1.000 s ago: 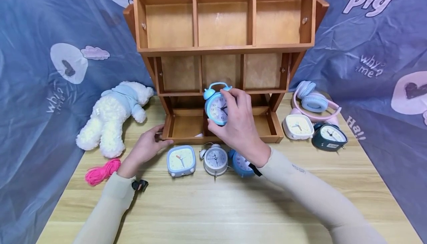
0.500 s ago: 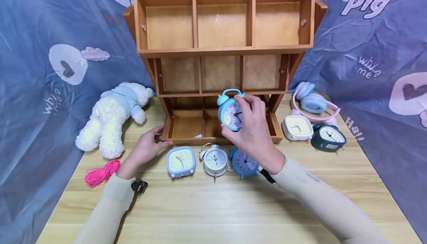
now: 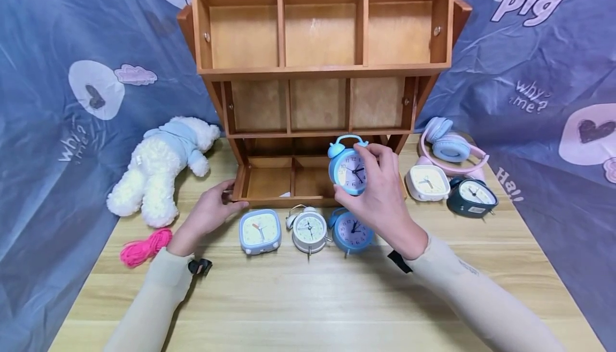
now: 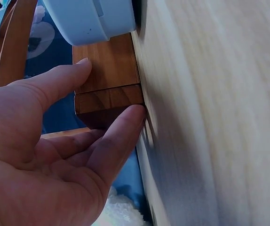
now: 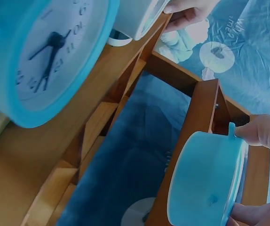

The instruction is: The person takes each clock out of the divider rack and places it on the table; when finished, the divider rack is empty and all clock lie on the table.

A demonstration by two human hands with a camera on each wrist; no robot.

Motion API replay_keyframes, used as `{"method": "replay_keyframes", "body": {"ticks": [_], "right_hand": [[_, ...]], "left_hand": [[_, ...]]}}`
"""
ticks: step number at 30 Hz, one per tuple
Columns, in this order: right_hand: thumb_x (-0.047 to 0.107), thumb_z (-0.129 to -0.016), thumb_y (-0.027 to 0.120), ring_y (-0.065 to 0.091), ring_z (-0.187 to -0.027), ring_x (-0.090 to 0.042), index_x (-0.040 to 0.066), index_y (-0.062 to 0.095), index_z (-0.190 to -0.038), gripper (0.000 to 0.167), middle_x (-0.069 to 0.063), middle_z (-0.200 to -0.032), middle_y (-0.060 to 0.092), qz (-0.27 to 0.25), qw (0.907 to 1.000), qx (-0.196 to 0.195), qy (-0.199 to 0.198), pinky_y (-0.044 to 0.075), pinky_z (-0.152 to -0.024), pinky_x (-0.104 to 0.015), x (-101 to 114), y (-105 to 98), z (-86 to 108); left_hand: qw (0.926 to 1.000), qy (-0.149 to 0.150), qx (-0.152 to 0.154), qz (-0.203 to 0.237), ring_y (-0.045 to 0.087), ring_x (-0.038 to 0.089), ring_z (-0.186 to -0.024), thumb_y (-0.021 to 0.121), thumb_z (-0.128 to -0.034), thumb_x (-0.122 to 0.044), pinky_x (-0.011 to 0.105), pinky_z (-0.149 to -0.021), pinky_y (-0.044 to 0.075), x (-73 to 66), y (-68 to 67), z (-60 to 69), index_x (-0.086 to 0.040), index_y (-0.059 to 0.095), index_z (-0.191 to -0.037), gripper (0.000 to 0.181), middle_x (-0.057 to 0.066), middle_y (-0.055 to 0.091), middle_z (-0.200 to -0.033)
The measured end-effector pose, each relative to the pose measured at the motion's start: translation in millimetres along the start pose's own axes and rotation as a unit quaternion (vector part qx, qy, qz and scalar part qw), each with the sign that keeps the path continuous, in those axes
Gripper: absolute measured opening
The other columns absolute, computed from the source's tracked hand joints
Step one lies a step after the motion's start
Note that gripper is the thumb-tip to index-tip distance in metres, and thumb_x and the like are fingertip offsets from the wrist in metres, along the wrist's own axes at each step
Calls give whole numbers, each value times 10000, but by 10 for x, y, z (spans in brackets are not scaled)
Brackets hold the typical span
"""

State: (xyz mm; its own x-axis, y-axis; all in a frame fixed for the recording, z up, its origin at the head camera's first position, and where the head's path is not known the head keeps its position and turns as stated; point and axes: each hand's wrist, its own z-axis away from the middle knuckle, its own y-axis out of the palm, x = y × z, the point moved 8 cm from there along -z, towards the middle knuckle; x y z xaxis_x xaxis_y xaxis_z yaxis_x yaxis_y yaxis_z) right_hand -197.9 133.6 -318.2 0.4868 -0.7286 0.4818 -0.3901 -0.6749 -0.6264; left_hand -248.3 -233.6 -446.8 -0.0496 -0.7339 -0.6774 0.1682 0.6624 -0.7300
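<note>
My right hand (image 3: 385, 194) pinches a light blue twin-bell alarm clock (image 3: 347, 170) between thumb and fingers. The clock is upright, dial facing me, in front of the right part of the shelf's lowest tier. In the right wrist view this held clock (image 5: 203, 181) shows its side. At the lowest tier's front left corner, my left hand (image 3: 209, 214) grips the wooden shelf (image 3: 322, 72); the left wrist view shows the thumb on its front face and fingers round the end. Before the shelf stand a square blue clock (image 3: 260, 232), a white twin-bell clock (image 3: 309, 230) and a blue twin-bell clock (image 3: 353, 231).
To the left lie a white plush toy (image 3: 161, 167) in a blue top and a pink yarn bundle (image 3: 146, 247). Pink and blue headphones (image 3: 452, 148), a white square clock (image 3: 428, 183) and a dark green clock (image 3: 472, 198) are at the right. A printed blue cloth (image 3: 524, 90) hangs behind.
My right hand has carried the light blue clock rightward and slightly down, from the lowest tier's middle toward its right part. The left hand stays on the shelf corner.
</note>
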Motion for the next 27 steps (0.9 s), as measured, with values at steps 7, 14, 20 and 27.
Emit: {"method": "replay_keyframes", "body": {"ticks": [7,14,20,27], "right_hand": [[237,-770,937,477,-1342,-488,4,613,-1512,843,-299,-1459,511,42,9997,26,257,497,-1056,-591,-141,-85,107],[211,-769,938,480,-1329,-465,14,613,-1517,840,-299,-1467,509,228,9986,167,452,523,-1009,-585,-279,-164,242],[196,-758,937,482,-1285,-485,-21,612,-1506,844,-305,-1442,507,249,9981,184,530,489,-1001,-573,-365,-235,335],[188,-752,919,479,-1278,-490,-29,616,-1500,835,-303,-1431,515,292,9970,200,690,453,-987,-549,-453,-289,436]], "left_hand": [[9999,-66,54,53,686,431,-1309,799,-1063,-295,588,-1115,572,-7,-3,-15,33,431,-1680,790,293,667,-1508],[10000,-28,52,-2,688,431,-1296,802,-1061,-293,588,-1106,572,-19,-8,-14,33,435,-1679,790,294,670,-1503],[10000,-53,81,-4,681,436,-1309,797,-1064,-299,593,-1113,570,-19,-5,-13,28,428,-1685,792,297,655,-1524],[10000,15,47,-53,691,451,-1312,805,-1058,-300,608,-1117,568,-11,-11,-4,40,434,-1677,798,311,679,-1487]]}}
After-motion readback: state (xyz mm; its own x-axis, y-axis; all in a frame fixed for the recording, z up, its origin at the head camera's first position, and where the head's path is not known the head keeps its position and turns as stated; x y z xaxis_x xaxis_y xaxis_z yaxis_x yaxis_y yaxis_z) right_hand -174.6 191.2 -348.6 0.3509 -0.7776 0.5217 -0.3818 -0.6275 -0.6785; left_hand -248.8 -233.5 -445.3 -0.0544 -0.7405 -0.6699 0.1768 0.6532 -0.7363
